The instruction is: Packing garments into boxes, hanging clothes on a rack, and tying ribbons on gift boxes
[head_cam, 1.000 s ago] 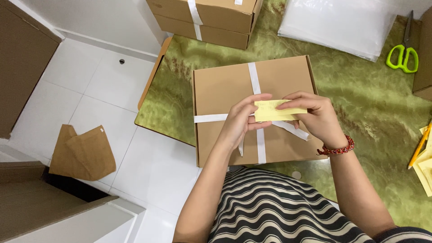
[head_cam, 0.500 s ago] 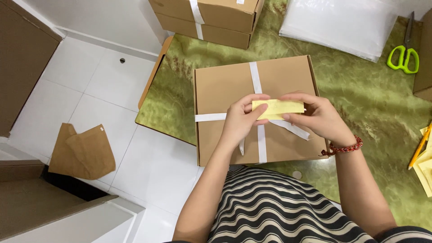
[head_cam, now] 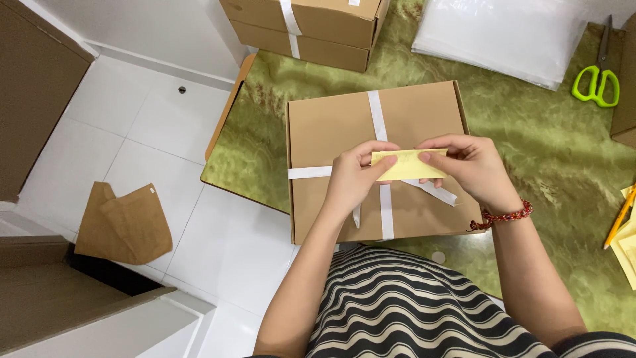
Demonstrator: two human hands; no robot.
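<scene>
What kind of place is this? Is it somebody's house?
Probably a home packing corner. Both hands hold a yellow slip over a taped cardboard box on a green table, with more boxes and scissors.

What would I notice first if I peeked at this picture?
Right in the middle, the left hand and right hand pinch a small yellow slip between them, just above a brown cardboard box crossed with white tape. The box sits on a green marbled table, and bright green scissors lie at the far right.
</scene>
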